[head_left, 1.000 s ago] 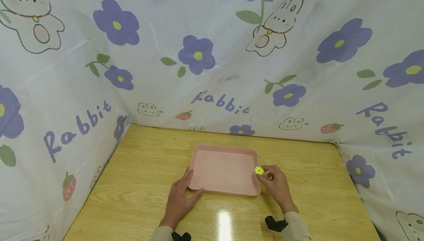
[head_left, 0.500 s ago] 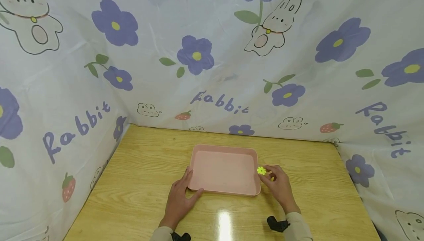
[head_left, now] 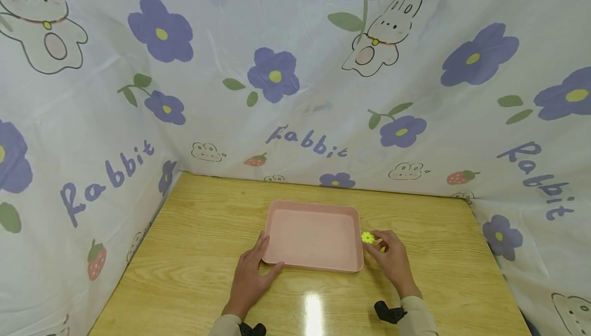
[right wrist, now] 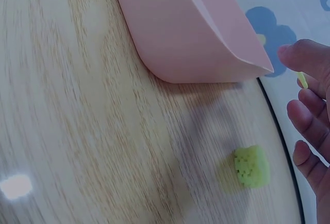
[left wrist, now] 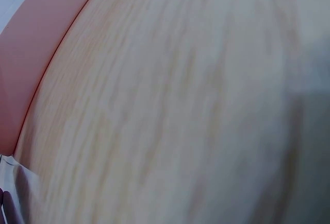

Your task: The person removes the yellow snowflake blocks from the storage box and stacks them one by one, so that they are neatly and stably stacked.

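A shallow pink tray (head_left: pixel 314 238) lies on the wooden table. My left hand (head_left: pixel 249 279) rests at its front left corner, fingers straight along the left wall and thumb at the front wall. Beyond the tray's right edge, my right hand (head_left: pixel 392 261) pinches a small yellow flower-shaped piece (head_left: pixel 368 237) between thumb and fingers. In the right wrist view only a thin yellow edge of it shows between the fingers (right wrist: pixel 309 118). Below that hand, a yellow-green block with toothed sides (right wrist: pixel 252 166) appears over the table beside the tray; in the head view the hand mostly hides it.
Wood-grain table (head_left: pixel 208 213) surrounds the tray on all sides. A white cloth printed with rabbits and purple flowers (head_left: pixel 277 115) closes off the back and both sides. Black wrist mounts (head_left: pixel 389 313) sit at both sleeves.
My right hand has shifted slightly right with the yellow flower-shaped piece, from over the tray's right rim to just outside it. The left hand and the tray have stayed put.
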Action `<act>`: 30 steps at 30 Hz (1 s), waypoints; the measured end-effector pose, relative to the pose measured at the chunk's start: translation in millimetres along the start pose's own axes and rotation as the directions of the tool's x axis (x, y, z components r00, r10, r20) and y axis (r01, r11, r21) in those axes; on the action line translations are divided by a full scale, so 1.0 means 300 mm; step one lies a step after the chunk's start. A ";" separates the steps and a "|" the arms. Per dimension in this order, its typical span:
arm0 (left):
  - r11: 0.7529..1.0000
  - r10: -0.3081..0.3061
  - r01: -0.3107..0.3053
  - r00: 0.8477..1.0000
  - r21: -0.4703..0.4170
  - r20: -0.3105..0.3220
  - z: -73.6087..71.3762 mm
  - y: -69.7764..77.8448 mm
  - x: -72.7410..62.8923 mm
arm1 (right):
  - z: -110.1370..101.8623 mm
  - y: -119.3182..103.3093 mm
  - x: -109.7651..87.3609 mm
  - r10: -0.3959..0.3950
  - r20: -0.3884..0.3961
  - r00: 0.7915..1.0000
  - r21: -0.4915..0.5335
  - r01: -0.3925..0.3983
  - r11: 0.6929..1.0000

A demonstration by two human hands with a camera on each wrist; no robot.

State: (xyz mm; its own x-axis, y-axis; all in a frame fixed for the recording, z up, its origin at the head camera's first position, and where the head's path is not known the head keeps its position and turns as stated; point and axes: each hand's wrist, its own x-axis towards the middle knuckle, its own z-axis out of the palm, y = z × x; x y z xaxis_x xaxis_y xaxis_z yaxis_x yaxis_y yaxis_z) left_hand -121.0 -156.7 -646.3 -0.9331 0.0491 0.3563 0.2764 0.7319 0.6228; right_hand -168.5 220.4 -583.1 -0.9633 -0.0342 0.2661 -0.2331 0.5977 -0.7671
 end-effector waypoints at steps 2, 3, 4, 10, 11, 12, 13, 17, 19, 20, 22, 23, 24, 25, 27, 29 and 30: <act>1.000 -0.001 0.001 1.000 0.000 -0.001 -0.001 0.002 0.000 | -0.002 0.001 -0.001 -0.005 -0.004 1.000 -0.005 0.005 1.000; 1.000 0.000 0.000 1.000 0.000 -0.001 -0.001 0.002 0.000 | -0.004 0.002 -0.001 -0.004 -0.004 1.000 -0.008 0.004 1.000; 1.000 0.000 0.000 1.000 0.001 -0.001 -0.001 0.002 0.000 | -0.005 0.002 -0.001 0.000 -0.005 1.000 -0.011 0.000 1.000; 1.000 0.002 -0.002 1.000 0.004 -0.001 0.000 0.001 0.000 | -0.020 0.005 -0.002 0.007 -0.002 1.000 -0.036 -0.007 0.999; 1.000 0.001 -0.001 1.000 0.004 0.000 0.000 0.001 0.000 | -0.022 0.006 -0.002 0.006 -0.003 1.000 -0.040 -0.006 0.999; 1.000 0.000 0.000 1.000 0.003 0.001 0.001 0.000 0.000 | -0.025 0.007 -0.002 0.004 -0.006 1.000 -0.044 -0.004 0.999; 1.000 -0.001 0.001 1.000 0.004 0.003 0.001 0.000 0.000 | -0.028 0.008 -0.003 -0.001 -0.010 1.000 -0.044 0.001 0.999; 1.000 -0.005 0.005 1.000 0.005 0.005 0.002 -0.002 0.000 | -0.038 0.016 -0.006 -0.016 -0.026 1.000 -0.059 0.014 0.998; 1.000 -0.005 0.005 1.000 0.006 0.005 0.004 -0.004 0.000 | -0.043 0.022 -0.010 -0.009 -0.032 0.999 -0.063 0.007 0.998; 1.000 -0.004 0.004 1.000 0.007 0.004 0.005 -0.006 0.000 | -0.046 0.026 -0.012 -0.005 -0.037 0.999 -0.064 0.003 0.998; 1.000 0.000 0.000 1.000 0.010 0.000 0.008 -0.009 0.000 | -0.052 0.030 -0.015 0.010 -0.042 0.999 -0.060 -0.012 0.998; 1.000 0.003 -0.003 1.000 0.011 -0.003 0.009 -0.010 0.000 | -0.055 0.032 -0.017 0.015 -0.044 0.999 -0.058 -0.017 0.998; 1.000 0.007 -0.007 1.000 0.011 -0.008 0.010 -0.011 0.000 | -0.058 0.034 -0.018 0.019 -0.045 0.999 -0.059 -0.022 0.998; 1.000 0.011 -0.011 1.000 0.012 -0.012 0.011 -0.013 0.000 | -0.062 0.035 -0.020 0.021 -0.047 0.999 -0.057 -0.024 0.998; 1.000 0.016 -0.016 1.000 0.013 -0.017 0.012 -0.014 0.001 | -0.069 0.037 -0.023 0.026 -0.049 0.998 -0.056 -0.029 0.998; 1.000 0.015 -0.015 1.000 0.010 -0.018 0.012 -0.014 0.001 | -0.075 0.039 -0.025 0.032 -0.049 0.998 -0.058 -0.035 0.998; 1.000 0.014 -0.014 1.000 0.009 -0.016 0.012 -0.013 0.001 | -0.078 0.041 -0.027 0.034 -0.051 0.998 -0.058 -0.037 0.998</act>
State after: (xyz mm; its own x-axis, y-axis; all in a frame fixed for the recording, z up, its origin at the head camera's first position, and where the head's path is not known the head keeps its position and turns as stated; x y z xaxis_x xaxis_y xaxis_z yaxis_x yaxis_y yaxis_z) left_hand -123.1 -157.1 -651.3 -0.9251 0.0484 0.3766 0.2875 0.7372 0.6114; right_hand -160.6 246.8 -580.9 -0.9627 0.0266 0.2693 -0.1895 0.6441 -0.7411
